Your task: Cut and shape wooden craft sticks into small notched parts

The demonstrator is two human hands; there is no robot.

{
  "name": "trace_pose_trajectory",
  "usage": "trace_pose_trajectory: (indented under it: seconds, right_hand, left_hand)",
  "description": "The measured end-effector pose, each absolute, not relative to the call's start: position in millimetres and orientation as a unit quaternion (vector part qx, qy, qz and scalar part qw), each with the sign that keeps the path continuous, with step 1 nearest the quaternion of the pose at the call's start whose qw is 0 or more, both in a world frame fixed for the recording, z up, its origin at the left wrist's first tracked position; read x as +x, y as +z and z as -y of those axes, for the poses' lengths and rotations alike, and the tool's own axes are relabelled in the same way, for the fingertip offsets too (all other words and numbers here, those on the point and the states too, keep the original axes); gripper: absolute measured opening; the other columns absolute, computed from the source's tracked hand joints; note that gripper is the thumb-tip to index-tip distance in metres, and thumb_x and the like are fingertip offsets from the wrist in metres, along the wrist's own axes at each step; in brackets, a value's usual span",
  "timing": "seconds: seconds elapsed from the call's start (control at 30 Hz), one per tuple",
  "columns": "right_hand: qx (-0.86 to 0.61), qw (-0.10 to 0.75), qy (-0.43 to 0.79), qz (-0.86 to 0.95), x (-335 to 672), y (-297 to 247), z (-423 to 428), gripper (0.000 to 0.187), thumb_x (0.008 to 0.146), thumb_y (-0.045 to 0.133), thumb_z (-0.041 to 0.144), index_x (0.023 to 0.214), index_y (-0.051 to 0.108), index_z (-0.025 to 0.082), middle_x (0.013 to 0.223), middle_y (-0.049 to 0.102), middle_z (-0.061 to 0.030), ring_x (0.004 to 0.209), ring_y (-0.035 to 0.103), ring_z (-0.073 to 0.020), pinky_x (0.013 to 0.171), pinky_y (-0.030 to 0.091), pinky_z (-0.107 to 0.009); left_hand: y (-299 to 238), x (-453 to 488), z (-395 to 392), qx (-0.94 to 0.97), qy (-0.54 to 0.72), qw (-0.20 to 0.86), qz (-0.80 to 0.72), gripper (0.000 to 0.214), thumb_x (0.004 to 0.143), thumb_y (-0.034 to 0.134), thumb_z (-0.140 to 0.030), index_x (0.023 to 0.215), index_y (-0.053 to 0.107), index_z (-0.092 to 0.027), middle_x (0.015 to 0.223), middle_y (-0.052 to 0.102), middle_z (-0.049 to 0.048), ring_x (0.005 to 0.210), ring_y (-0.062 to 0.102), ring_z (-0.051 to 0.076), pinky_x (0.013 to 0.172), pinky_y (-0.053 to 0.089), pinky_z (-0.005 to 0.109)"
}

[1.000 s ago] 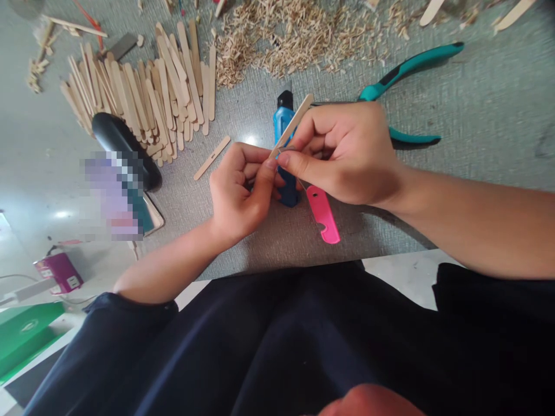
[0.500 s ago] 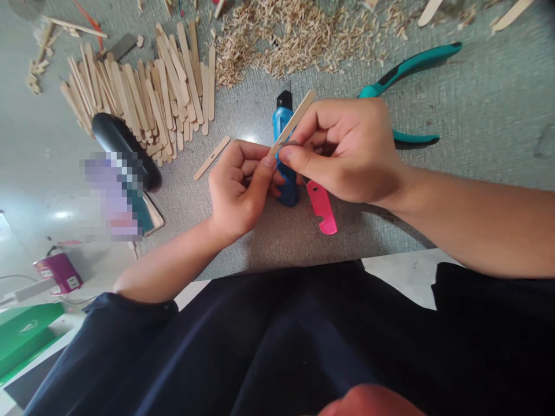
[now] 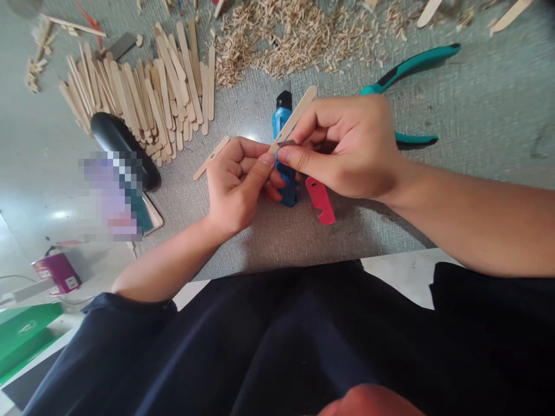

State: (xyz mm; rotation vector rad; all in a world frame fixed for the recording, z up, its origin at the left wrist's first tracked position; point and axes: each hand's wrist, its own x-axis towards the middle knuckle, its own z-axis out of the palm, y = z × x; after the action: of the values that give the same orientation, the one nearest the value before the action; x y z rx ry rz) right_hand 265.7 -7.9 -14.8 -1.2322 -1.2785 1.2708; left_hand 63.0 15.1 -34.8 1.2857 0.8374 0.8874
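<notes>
My left hand (image 3: 240,179) pinches the lower end of a wooden craft stick (image 3: 299,112), which slants up to the right. Closed round a small pink-handled knife (image 3: 319,201) is my right hand (image 3: 347,147). Its dark blade tip shows at my right thumb, against the edge of the stick, and the pink handle hangs out below the fingers. A blue utility knife (image 3: 284,115) lies on the table under both hands, partly covered. Just left of my left hand lies another craft stick (image 3: 212,156) with a small slot in its middle.
A heap of craft sticks (image 3: 143,98) lies at the left, beside a black case (image 3: 125,150) and a partly blurred phone (image 3: 150,214). Wood shavings (image 3: 277,40) cover the far middle. Teal-handled pliers (image 3: 411,69) rest behind my right hand.
The pink handle has tilted and shifted slightly up as my right hand turned the blade at the stick. My left hand still grips the stick, having moved very little.
</notes>
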Motion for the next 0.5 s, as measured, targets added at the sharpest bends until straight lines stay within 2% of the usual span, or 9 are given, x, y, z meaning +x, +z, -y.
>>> trace_pose_trajectory:
  seconds: [0.13,0.3,0.4,0.5]
  right_hand:
    - [-0.477,0.451,0.539,0.528,269.5,-18.2,5.6,0.041,0.093,0.106,0.043,0.082,0.071,0.025,0.078,0.081,-0.0003,0.067,0.07,-0.0138,0.055,0.05,-0.029]
    - [-0.468,0.459,0.543,0.525,268.2,-16.5,6.2,0.04,0.092,0.106,0.046,0.083,0.073,0.025,0.08,0.081,-0.0021,0.067,0.072,-0.0157,0.056,0.056,-0.031]
    - [-0.482,0.471,0.53,0.515,265.5,-14.1,7.9,0.046,0.09,0.106,0.054,0.082,0.071,0.026,0.08,0.079,-0.0016,0.067,0.072,-0.0163,0.056,0.056,-0.031]
    - [-0.502,0.47,0.519,0.508,264.1,-13.8,9.0,0.053,0.09,0.104,0.065,0.082,0.068,0.027,0.078,0.075,-0.0006,0.067,0.07,-0.0162,0.054,0.052,-0.031]
  left_hand:
    - [-33.5,61.9,-17.2,0.561,0.396,0.645,-0.335,0.046,0.107,0.088,-0.064,0.097,0.068,-0.024,0.068,0.08,-0.0059,0.041,0.067,0.01,0.036,0.048,0.019]
    - [-33.7,62.3,-17.2,0.567,0.382,0.639,-0.354,0.052,0.104,0.088,-0.07,0.095,0.065,-0.025,0.067,0.079,-0.0063,0.04,0.065,0.009,0.036,0.047,0.019]
    - [-33.8,63.5,-16.3,0.564,0.39,0.634,-0.357,0.052,0.105,0.088,-0.07,0.095,0.063,-0.025,0.068,0.08,-0.0058,0.04,0.066,0.01,0.037,0.048,0.019]
    - [-34.3,63.9,-15.5,0.561,0.391,0.634,-0.361,0.051,0.105,0.087,-0.07,0.097,0.064,-0.025,0.07,0.082,-0.0047,0.041,0.068,0.01,0.039,0.05,0.019]
